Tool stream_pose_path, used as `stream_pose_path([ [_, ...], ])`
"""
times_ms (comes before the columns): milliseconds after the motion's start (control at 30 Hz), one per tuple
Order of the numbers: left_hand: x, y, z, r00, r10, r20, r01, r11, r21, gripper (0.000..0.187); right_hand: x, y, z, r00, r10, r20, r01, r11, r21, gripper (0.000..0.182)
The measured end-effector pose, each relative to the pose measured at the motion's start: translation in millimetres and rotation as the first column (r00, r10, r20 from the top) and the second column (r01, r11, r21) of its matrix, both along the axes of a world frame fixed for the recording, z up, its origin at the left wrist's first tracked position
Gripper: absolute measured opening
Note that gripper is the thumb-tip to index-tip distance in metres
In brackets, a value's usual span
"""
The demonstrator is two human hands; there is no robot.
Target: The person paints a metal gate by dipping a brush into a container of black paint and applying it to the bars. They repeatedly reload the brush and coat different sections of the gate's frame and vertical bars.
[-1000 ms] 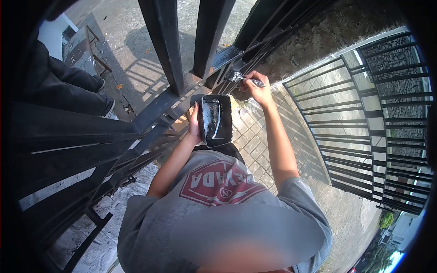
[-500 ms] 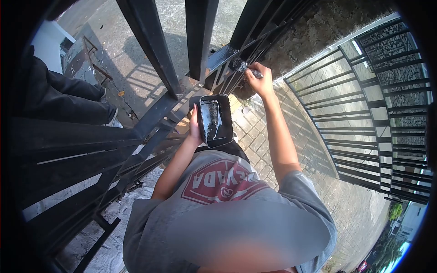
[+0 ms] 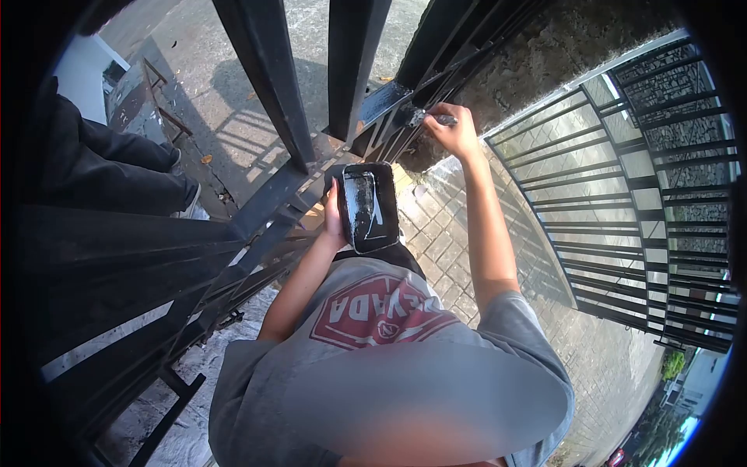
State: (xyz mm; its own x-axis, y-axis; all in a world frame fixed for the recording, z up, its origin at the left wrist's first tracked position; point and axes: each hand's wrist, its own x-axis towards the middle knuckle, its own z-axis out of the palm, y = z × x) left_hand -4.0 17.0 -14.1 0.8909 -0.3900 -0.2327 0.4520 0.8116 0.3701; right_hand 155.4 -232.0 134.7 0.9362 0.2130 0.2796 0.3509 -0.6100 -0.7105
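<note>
My right hand (image 3: 455, 131) is closed round the handle of a paintbrush (image 3: 417, 117), whose dark, paint-covered bristles are against or very near the metal gate (image 3: 381, 101). Wet black paint shines on a flat crosspiece of the gate beside the brush. Close to my waist, my left hand (image 3: 334, 222) grips a black paint tray (image 3: 387, 204) by its left side. Glossy paint coats the inside of the tray. Part of the left hand's fingers is hidden beneath the tray.
A person's dark trousers (image 3: 117, 156) and shoes show beyond the bars on the left. To the right stands another barred gate section (image 3: 576, 194) over brick paving (image 3: 443, 233). A rough wall (image 3: 537, 70) runs along the upper right.
My right hand has moved slightly right and up, with the brush turned more level against the gate. The left hand and the tray stay almost where they were.
</note>
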Motion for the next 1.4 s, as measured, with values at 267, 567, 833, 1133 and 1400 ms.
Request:
stream_pose_path([
  [267, -2, -2, 22, 0.999, -0.001, -0.05, -0.004, 0.995, -0.102, 0.075, 7, -13, -18, 0.985, 0.056, -0.165, -0.03, 0.987, 0.156, 0.019],
  [567, 0, -3, 2, 1.0, -0.021, -0.011, 0.021, 0.999, -0.041, 0.088, -41, -4, -45, 0.999, 0.033, -0.021, -0.031, 0.996, 0.078, 0.015],
  [833, 0, -4, 1, 0.999, -0.047, 0.016, 0.048, 0.997, -0.057, 0.089, -57, 4, -54, 0.98, -0.199, -0.005, 0.197, 0.962, 0.188, 0.016],
  [1133, -4, -3, 10, 0.999, -0.047, 0.003, 0.047, 0.997, -0.061, 0.089, -49, -9, -39, 0.994, -0.112, -0.019, 0.113, 0.979, 0.169, 0.016],
  [1400, -6, -4, 15, 1.0, -0.019, -0.004, 0.019, 0.998, -0.059, 0.086, -49, -6, -43, 0.99, -0.13, -0.063, 0.141, 0.96, 0.24, 0.019],
])
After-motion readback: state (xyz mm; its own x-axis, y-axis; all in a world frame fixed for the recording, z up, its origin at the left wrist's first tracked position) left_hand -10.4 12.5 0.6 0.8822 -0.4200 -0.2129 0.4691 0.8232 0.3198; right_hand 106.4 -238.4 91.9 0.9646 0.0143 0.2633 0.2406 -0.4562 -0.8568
